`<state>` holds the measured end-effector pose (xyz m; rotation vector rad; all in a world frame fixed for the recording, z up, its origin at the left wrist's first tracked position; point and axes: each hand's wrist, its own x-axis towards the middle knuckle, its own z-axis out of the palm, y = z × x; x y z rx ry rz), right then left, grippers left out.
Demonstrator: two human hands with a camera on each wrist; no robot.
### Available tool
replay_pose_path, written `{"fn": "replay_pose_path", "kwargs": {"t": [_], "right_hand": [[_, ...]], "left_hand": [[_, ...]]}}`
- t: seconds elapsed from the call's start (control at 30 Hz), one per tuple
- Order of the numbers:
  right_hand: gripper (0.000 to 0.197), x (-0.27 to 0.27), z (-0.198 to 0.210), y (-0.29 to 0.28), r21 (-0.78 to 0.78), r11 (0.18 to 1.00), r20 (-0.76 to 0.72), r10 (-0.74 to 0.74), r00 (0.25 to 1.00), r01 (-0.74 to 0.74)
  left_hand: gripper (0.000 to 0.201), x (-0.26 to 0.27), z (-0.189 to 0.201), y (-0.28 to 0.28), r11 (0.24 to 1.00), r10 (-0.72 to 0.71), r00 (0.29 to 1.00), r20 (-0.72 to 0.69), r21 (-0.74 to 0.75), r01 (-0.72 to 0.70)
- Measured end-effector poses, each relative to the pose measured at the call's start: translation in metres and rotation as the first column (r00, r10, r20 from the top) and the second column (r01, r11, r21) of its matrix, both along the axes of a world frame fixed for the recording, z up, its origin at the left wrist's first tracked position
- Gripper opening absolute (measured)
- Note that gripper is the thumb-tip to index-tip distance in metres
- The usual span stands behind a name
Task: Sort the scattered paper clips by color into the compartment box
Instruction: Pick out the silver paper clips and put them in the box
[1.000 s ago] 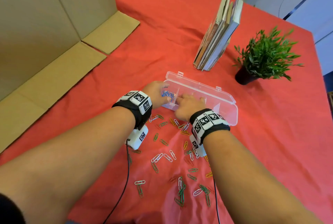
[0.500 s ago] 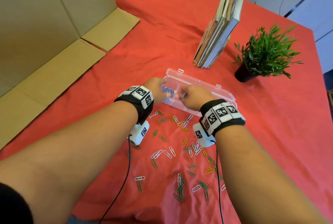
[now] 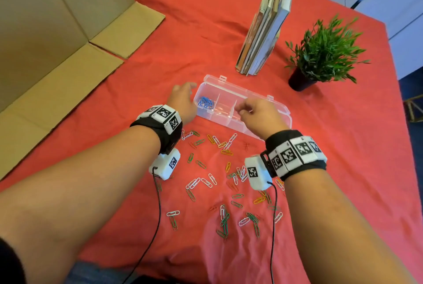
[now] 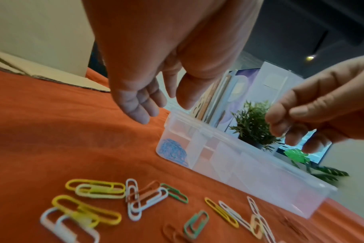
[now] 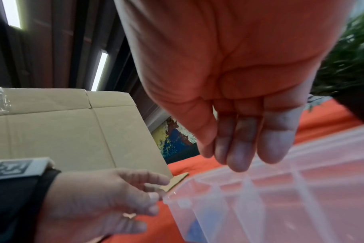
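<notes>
A clear compartment box (image 3: 231,88) lies open on the red cloth, with a heap of blue clips (image 3: 205,102) in its leftmost compartment; the compartments beside it look bare. Green, white, yellow and red paper clips (image 3: 226,152) are scattered in front of it. My left hand (image 3: 183,98) hangs just beside the box's left end, fingers relaxed and holding nothing (image 4: 156,105). Above the middle compartments hovers my right hand (image 3: 254,112), fingers loosely together and pointing down (image 5: 239,148), with nothing seen in them. The box (image 4: 260,177) and blue clips (image 4: 172,151) also show in the left wrist view.
Several books (image 3: 263,27) stand upright behind the box, with a potted plant (image 3: 325,48) to their right. Flattened cardboard (image 3: 57,43) covers the left side. Black cables (image 3: 158,215) trail from both wrist cameras across the cloth.
Both hands have left the blue compartment. The left one slid out to the box's left end, and the right one rose and shifted right over the middle compartments.
</notes>
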<state>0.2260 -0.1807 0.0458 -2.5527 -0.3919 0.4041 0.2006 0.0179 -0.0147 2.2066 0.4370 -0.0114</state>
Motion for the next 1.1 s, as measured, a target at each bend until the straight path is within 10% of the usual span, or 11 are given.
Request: {"fn": "replay_pose_path", "kwargs": {"t": [0.3, 0.7, 0.87, 0.93, 1.1], "right_hand": [[0.018, -0.088, -0.053, -0.085, -0.204, 0.977, -0.145, -0.097, 0.985, 0.066], [0.029, -0.115, -0.094, -0.056, -0.295, 0.955, -0.006, -0.025, 1.0, 0.022], [0.025, -0.113, -0.094, -0.071, -0.099, 0.978, -0.154, -0.196, 0.968, 0.183], [0.024, -0.113, -0.092, -0.077, 0.157, 0.903, -0.381, -0.318, 0.869, 0.399], [0.029, -0.115, -0.07, -0.089, 0.445, 0.412, -0.786, -0.246, 0.567, 0.795]], "left_hand": [[0.015, -0.098, -0.012, -0.028, 0.937, -0.309, 0.937, -0.162, 0.115, 0.329], [0.027, -0.143, -0.026, -0.056, 0.871, -0.371, 0.873, -0.317, 0.208, 0.445], [0.023, -0.143, -0.027, -0.058, 0.888, -0.374, 0.874, -0.311, 0.153, 0.434], [0.019, -0.142, -0.026, -0.055, 0.913, -0.348, 0.889, -0.297, 0.107, 0.393], [0.032, -0.135, -0.021, -0.038, 0.961, -0.216, 0.95, -0.225, -0.222, 0.166]]}}
